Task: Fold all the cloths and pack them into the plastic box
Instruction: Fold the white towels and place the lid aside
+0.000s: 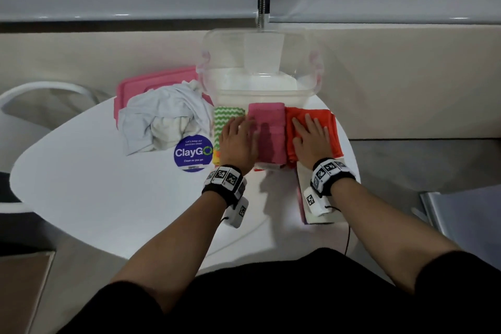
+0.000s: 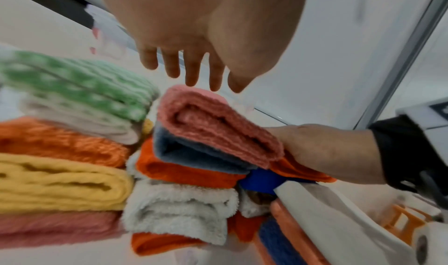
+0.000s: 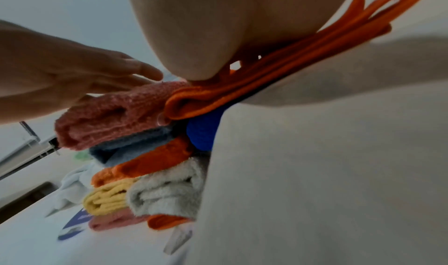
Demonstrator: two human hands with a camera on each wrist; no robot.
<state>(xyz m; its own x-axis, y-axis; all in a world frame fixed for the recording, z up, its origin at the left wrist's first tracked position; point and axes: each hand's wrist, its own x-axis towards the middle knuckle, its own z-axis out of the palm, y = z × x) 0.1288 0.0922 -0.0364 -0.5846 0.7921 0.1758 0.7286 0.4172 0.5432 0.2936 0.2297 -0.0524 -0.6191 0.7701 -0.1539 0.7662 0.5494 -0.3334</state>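
Three piles of folded cloths stand side by side in front of the clear plastic box (image 1: 260, 73). They are topped by a green zigzag cloth (image 1: 223, 119), a pink cloth (image 1: 269, 133) and an orange cloth (image 1: 329, 130). My left hand (image 1: 240, 135) lies with straight fingers against the pink cloth's left side and top (image 2: 218, 123). My right hand (image 1: 309, 134) presses flat, fingers spread, on the orange cloth (image 3: 278, 73). Lower layers show yellow (image 2: 60, 181), blue-grey (image 2: 194, 154) and white fluffy (image 2: 181, 207) cloths. A crumpled white cloth (image 1: 162, 119) lies unfolded to the left.
A pink lid (image 1: 151, 84) lies behind the crumpled cloth. A round ClayGo sticker (image 1: 193, 152) marks the white table (image 1: 95, 184). A beige cloth (image 1: 320, 211) lies under my right wrist near the table's right edge. A white chair (image 1: 40, 92) stands at far left.
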